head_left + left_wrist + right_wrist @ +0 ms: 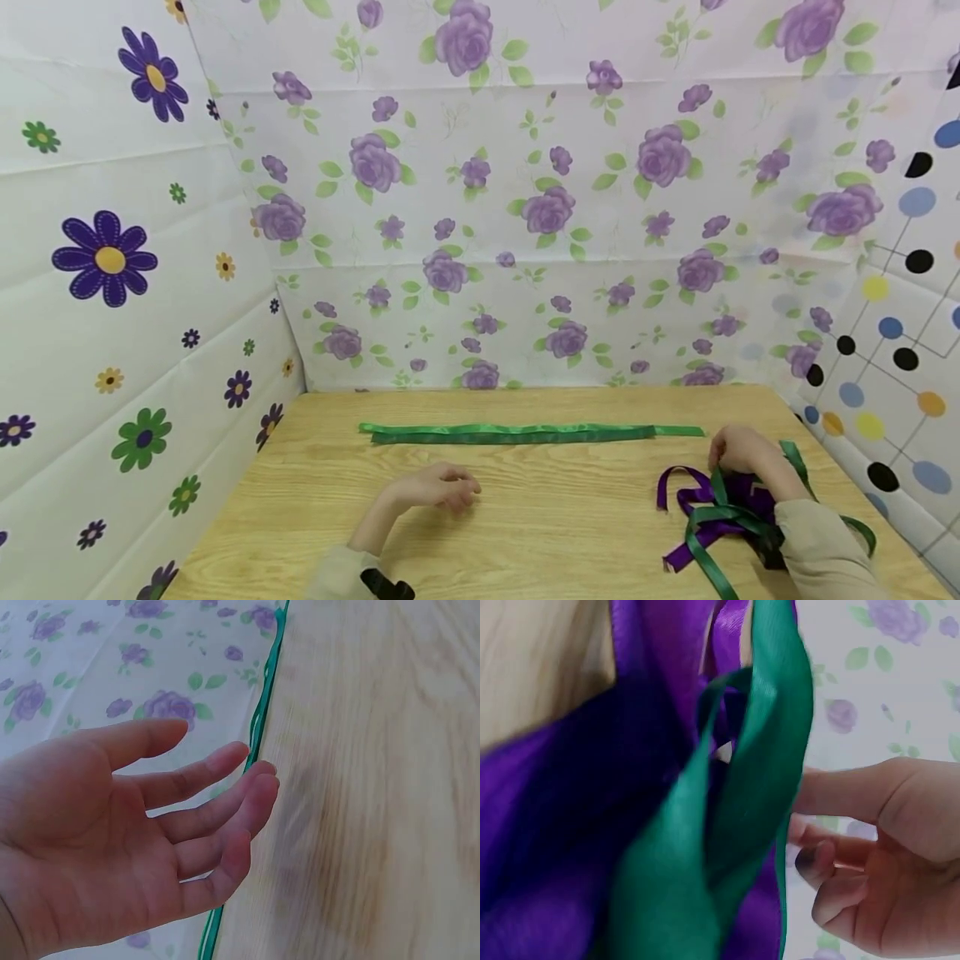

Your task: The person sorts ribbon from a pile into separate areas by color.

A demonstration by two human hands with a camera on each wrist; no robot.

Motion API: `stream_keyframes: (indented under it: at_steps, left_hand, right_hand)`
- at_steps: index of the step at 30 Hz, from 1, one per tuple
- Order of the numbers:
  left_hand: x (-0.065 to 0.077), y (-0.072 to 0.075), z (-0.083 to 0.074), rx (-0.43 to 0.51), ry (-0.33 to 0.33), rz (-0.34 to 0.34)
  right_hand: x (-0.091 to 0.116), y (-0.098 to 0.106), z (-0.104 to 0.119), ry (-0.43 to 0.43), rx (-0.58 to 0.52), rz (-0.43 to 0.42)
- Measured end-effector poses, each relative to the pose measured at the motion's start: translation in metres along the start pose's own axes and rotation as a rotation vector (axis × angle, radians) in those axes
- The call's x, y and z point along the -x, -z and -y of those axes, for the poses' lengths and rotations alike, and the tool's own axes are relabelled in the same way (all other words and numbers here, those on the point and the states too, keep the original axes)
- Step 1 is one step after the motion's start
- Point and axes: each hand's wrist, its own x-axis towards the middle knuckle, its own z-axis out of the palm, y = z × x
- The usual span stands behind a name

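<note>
My right hand [746, 452] is over a tangled pile of purple ribbons [693, 495] and green ribbons [726, 514] at the right of the table. Its thumb and forefinger pinch a green ribbon [776, 712]; the fingertips are partly hidden behind it in the right wrist view. Purple ribbon [660, 667] hangs close beside that green one. My left hand [435, 487] hovers over the middle-left of the table, fingers loosely bent and holding nothing. In the left wrist view the palm of the left hand [150, 825] faces the camera.
Two green ribbons [517, 433] lie stretched flat, side by side, along the back of the wooden table [555, 517]. Flowered cloth [525, 208] stands behind the table, with patterned sheets at left and right. A black strap [386, 585] is on the left sleeve.
</note>
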Motion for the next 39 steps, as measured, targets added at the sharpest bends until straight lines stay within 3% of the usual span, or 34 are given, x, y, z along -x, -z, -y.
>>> stream_keyframes:
  at_steps: [7,15,23,26,34,36,39]
  left_hand:
    - [-0.017,-0.017,-0.007,0.029,-0.002,0.045]
    - [-0.038,-0.036,-0.028,0.076,-0.102,0.12]
    - [-0.057,-0.054,-0.056,0.105,-0.236,0.088]
    - [-0.06,-0.061,-0.069,0.091,-0.288,0.074]
    - [-0.069,-0.085,-0.099,0.097,-0.433,0.157]
    - [-0.071,-0.09,-0.102,0.124,-0.47,0.124]
    - [-0.073,-0.094,-0.102,0.209,-0.545,0.062]
  right_hand:
    - [0.006,0.003,0.022,0.136,-0.077,-0.135]
    - [0.024,0.021,0.078,0.289,-0.135,-0.266]
    - [0.039,0.029,0.127,0.481,-0.315,-0.168]
    - [0.044,0.03,0.144,0.544,-0.328,-0.142]
    - [0.05,0.031,0.186,0.74,-0.304,-0.252]
    - [0.048,0.031,0.193,0.778,-0.329,-0.245]
    - [0.045,0.029,0.2,0.828,-0.43,-0.155]
